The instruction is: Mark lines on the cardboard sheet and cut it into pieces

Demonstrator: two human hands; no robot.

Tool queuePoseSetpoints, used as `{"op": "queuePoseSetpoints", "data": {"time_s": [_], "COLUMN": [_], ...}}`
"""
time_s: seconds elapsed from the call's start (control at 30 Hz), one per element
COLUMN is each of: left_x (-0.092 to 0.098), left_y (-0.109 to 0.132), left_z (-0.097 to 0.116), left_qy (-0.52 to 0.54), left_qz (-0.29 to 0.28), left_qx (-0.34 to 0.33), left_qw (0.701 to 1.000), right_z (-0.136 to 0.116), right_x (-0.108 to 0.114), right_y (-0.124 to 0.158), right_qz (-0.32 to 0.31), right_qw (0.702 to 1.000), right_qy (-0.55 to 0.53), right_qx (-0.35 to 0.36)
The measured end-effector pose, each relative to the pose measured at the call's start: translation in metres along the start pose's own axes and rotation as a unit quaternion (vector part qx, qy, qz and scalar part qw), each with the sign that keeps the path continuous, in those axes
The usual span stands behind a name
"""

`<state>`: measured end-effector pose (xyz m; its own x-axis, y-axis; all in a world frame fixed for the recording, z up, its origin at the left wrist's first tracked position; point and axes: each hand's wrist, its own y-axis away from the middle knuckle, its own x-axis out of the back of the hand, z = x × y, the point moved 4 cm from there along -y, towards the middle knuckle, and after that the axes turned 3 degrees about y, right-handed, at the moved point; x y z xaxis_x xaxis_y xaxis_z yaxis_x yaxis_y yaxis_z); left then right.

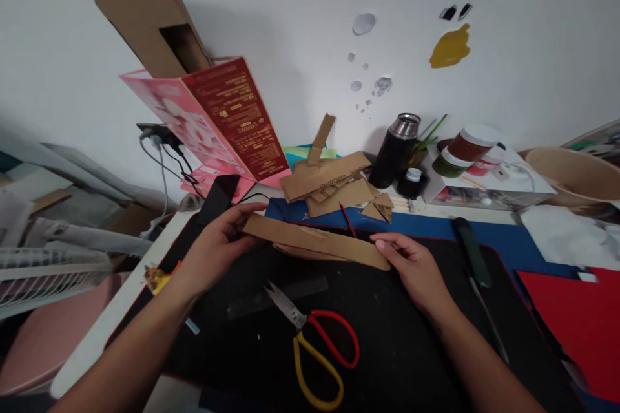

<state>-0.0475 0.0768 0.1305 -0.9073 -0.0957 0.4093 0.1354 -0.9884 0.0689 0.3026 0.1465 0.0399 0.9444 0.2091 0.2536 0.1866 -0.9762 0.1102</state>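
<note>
A long brown cardboard strip (314, 242) is held above the black mat (397, 335), one end in each hand. My left hand (230, 235) grips its left end, with the fingers partly hidden behind the strip. At the other end, my right hand (407, 258) pinches the strip between thumb and fingers. A second layer of cardboard shows just under the strip's lower edge; whether it is joined on, I cannot tell. Below lie scissors (300, 322) with one red and one yellow handle, blades apart. A clear ruler (276, 296) lies partly under their blades.
Cardboard scraps (334, 183) and a red pencil (347, 219) lie beyond the strip. A black thermos (394, 151) and paint jars (472, 148) stand by the wall. A tall pink-and-red box (237, 119) rises at back left. A green-handled cutter (472, 251) lies right, near red sheets (576, 329).
</note>
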Motion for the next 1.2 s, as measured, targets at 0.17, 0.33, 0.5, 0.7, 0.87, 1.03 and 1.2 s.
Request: {"op": "queuePoseSetpoints", "data": {"time_s": [0.17, 0.33, 0.5, 0.7, 0.87, 1.03, 1.2], "left_x": [0.001, -0.006, -0.018, -0.023, -0.046, -0.071, -0.071], "left_y": [0.005, 0.003, 0.007, 0.012, 0.018, 0.014, 0.0], "left_z": [-0.004, -0.018, -0.032, -0.04, -0.033, -0.032, -0.036], "left_qy": [-0.074, -0.152, -0.198, -0.278, -0.348, -0.377, -0.371], "left_qz": [-0.04, -0.005, -0.025, -0.043, -0.045, -0.098, -0.11], "left_qx": [-0.022, -0.038, -0.045, -0.115, -0.205, -0.242, -0.249], "left_qw": [0.996, 0.988, 0.979, 0.953, 0.913, 0.889, 0.888], "right_z": [0.0, 0.002, 0.002, 0.001, 0.0, 0.001, 0.0], "right_x": [-0.001, -0.002, -0.002, -0.004, -0.008, -0.01, -0.01], "right_y": [0.0, -0.001, -0.001, -0.001, 0.0, 0.001, 0.001], "right_qz": [0.0, 0.0, 0.001, -0.007, -0.013, -0.015, -0.018], "right_qw": [1.0, 1.0, 1.0, 1.0, 0.999, 0.998, 0.997], "right_qy": [0.009, 0.008, 0.004, 0.015, 0.03, 0.045, 0.056], "right_qx": [0.007, 0.014, 0.014, 0.012, 0.033, 0.043, 0.052]}}
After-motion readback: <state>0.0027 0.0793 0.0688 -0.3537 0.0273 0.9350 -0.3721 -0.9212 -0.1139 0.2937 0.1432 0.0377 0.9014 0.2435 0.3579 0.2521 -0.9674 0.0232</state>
